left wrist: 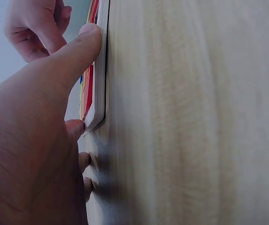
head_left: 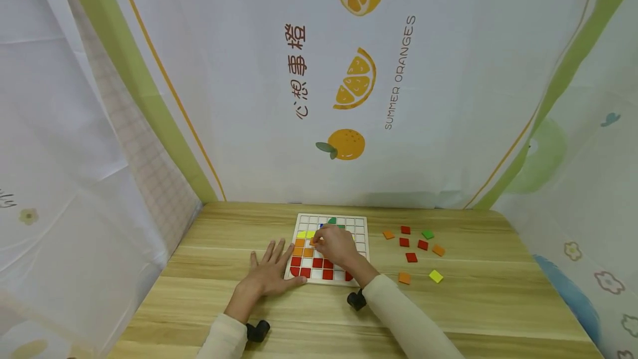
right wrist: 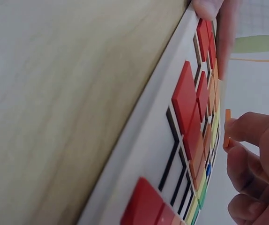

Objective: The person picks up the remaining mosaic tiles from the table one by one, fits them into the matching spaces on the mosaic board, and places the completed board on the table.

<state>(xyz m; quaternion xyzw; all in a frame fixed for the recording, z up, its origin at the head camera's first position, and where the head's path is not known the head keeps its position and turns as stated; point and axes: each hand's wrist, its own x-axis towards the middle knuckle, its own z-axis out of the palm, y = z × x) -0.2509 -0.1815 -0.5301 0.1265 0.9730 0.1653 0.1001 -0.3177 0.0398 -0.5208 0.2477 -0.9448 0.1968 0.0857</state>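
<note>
A white grid board [head_left: 359, 222] lies on the table, partly filled with red, orange, yellow, blue and green tiles. Between thumb and fingertips my right hand [head_left: 338, 245] pinches an orange square tile [right wrist: 227, 129], held just above the board in the right wrist view. My left hand [head_left: 269, 277] is spread at the board's left side, its thumb on the near left corner and its other fingers reaching along the left edge. Red tiles [head_left: 327, 274] fill parts of the two near rows. Part of the board's middle is hidden under my right hand.
Loose tiles lie right of the board: several red ones [head_left: 411, 257], several orange ones [head_left: 404, 278], a green one [head_left: 427, 234] and a yellow one [head_left: 436, 276]. A printed curtain [head_left: 423, 154] hangs behind the wooden table [head_left: 478, 303]. Black wrist mounts show at both sleeves.
</note>
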